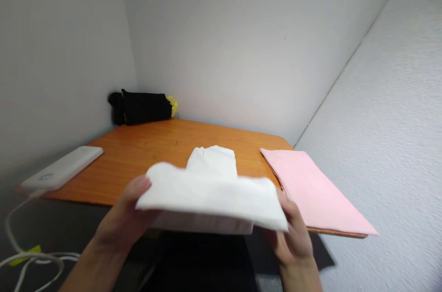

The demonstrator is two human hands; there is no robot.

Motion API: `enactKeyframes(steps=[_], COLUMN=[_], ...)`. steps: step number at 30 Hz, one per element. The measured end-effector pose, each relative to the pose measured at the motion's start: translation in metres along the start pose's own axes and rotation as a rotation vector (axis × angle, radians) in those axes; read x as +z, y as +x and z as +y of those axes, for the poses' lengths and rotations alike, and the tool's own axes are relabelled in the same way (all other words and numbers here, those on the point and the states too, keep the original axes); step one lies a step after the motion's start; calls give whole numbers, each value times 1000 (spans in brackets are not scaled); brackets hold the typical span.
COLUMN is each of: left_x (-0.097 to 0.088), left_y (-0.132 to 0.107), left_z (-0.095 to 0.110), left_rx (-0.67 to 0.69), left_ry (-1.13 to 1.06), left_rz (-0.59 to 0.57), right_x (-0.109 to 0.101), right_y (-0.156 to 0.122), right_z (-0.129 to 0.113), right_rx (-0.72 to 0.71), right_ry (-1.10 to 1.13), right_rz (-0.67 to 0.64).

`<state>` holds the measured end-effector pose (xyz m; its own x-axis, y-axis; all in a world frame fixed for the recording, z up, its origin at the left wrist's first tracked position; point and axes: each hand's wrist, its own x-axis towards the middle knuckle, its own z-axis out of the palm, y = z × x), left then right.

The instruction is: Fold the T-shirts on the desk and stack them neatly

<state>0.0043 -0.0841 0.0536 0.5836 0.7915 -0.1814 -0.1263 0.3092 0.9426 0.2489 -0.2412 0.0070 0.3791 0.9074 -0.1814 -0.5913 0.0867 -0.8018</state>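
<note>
A folded white cloth is held level between both hands at the near edge of the table, its outline a little blurred. My left hand grips its left end, thumb on top and fingers underneath. At the right end my right hand is closed round the cloth's edge. Behind and partly below it, another white folded piece lies on the wooden table; the held cloth hides much of it, and I cannot tell whether the two are joined.
A pink folded cloth lies along the table's right side and overhangs its edge. On the left is a white power bank with a white cable hanging down. A black bundle with a yellow end sits at the back-left corner, against the walls.
</note>
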Motion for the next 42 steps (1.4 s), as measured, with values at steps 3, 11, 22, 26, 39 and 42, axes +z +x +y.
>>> enactKeyframes(steps=[3,11,22,26,39,42], left_x=[13,-34,-5,1,16,34], left_y=[44,24,-10,25,96,91], left_z=[1,-55,-42,-29,-86,-78], left_rx=[130,224,149,199,28,80], left_ry=[29,1279,1597,1593,1687,1694], left_rz=[-91,-4,-246,-54,-186,-179], right_x=[13,-33,-37,-59,-65,-66], right_y=[44,15,-7,-37,-65,-70], right_z=[-9,54,72,72,78,58], right_rx=[-167,-161,-196,-103,-163,-225], right_ry=[0,-959,-1573,-1377,-775,-757], right_rz=[-50,236,279,249,403,432])
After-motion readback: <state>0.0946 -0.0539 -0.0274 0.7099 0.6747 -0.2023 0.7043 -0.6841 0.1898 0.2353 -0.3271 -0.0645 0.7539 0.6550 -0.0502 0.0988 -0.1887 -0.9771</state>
